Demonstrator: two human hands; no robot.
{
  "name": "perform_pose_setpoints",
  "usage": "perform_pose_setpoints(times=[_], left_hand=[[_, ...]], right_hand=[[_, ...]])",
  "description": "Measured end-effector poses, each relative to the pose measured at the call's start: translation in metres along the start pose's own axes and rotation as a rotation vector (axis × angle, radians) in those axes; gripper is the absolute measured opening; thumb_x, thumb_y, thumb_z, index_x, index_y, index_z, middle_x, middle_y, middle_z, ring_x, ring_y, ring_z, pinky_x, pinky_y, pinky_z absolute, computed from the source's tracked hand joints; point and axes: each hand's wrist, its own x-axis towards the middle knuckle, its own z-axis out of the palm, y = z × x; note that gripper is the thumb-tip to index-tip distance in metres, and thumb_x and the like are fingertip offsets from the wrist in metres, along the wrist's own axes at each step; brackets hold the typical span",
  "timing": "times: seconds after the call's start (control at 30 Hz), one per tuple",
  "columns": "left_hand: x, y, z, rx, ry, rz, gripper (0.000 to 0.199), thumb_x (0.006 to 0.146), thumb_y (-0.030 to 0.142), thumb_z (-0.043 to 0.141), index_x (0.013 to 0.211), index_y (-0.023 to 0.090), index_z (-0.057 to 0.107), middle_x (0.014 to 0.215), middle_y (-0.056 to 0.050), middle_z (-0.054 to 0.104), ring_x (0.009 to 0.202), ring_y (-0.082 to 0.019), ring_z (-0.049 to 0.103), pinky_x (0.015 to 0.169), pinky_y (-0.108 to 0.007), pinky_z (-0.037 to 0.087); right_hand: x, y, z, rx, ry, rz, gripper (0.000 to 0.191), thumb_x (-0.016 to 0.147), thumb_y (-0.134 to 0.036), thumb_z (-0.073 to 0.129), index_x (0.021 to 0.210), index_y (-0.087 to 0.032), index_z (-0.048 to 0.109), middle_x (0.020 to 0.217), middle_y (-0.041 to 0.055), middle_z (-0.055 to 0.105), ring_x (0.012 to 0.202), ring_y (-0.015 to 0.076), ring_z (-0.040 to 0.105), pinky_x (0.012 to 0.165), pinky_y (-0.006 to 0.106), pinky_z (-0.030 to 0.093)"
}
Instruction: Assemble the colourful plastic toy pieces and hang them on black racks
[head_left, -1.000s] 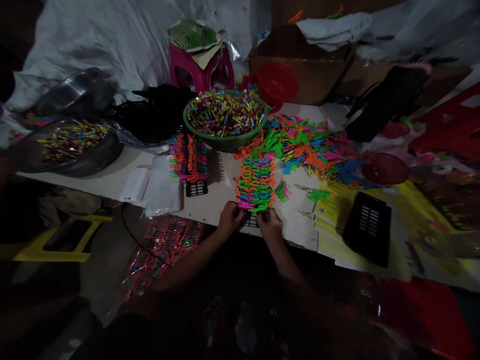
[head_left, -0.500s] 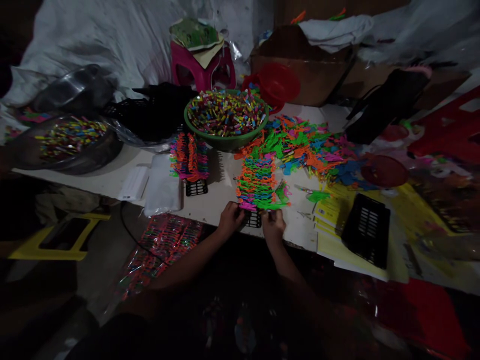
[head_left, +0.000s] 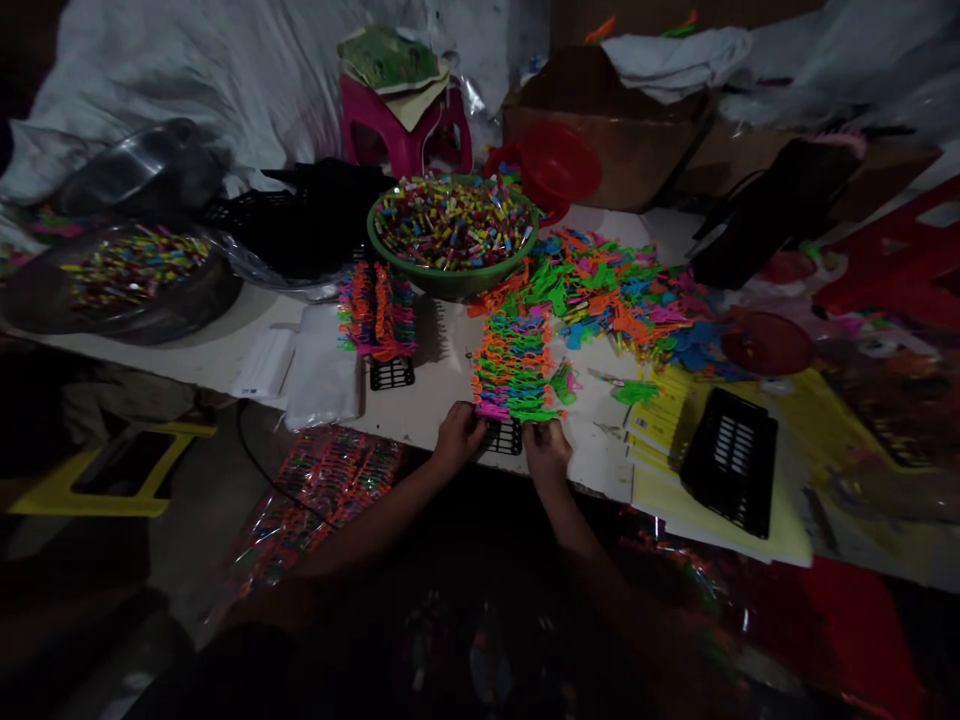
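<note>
A black slotted plastic tray (head_left: pixel 503 437) lies at the table's front edge, mostly covered by rows of small colourful plastic toys (head_left: pixel 514 360). My left hand (head_left: pixel 460 438) is closed at the tray's near left corner, beside a pink toy. At the near right corner, the fingers of my right hand (head_left: pixel 548 450) are bent and pressed together just below a bright green toy (head_left: pixel 538 413). Dim light hides the fingertips of both hands. Close by on the right lie a few loose green pieces (head_left: pixel 564 380). A second filled tray (head_left: pixel 392 373) sits to the left.
Behind the tray stands a green basin (head_left: pixel 454 275) heaped with small coloured pieces. A pile of loose plastic toys (head_left: pixel 600 285) spreads to its right. Clear plastic bags (head_left: pixel 326 375) lie left, an empty black tray (head_left: pixel 731 460) right on yellow sheets. A bagged bundle (head_left: pixel 322 490) hangs low left.
The bright green toy at the front row has shifted slightly left, its end now nearer the other toys. Both hands stay at the tray's near corners. The camera view has moved slightly.
</note>
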Motion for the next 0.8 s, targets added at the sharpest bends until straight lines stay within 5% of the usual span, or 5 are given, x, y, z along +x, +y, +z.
perform_pose_setpoints(times=[0.4,0.8], left_hand=[[-0.0002,0.0003,0.0018,-0.017,0.028,-0.024,0.002,0.075,0.021,0.051,0.075,0.020,0.049,0.067,0.002,0.049,0.063,-0.010,0.049,0.057,-0.021,0.040],[0.0020,0.0042,-0.0001,-0.059,0.034,-0.080,0.005,0.076,0.023,0.050,0.074,0.020,0.047,0.068,0.002,0.048,0.062,-0.010,0.049,0.057,-0.021,0.041]], right_hand=[[-0.0038,-0.0042,-0.0030,-0.035,-0.089,0.022,0.020,0.072,-0.037,0.050,0.076,-0.019,0.055,0.071,0.0053,0.065,0.067,0.0171,0.061,0.065,0.028,0.047],[0.0003,-0.0045,-0.0043,-0.125,-0.172,-0.102,0.024,0.076,-0.038,0.046,0.083,-0.019,0.058,0.075,0.0069,0.064,0.071,0.0184,0.060,0.066,0.029,0.047]])
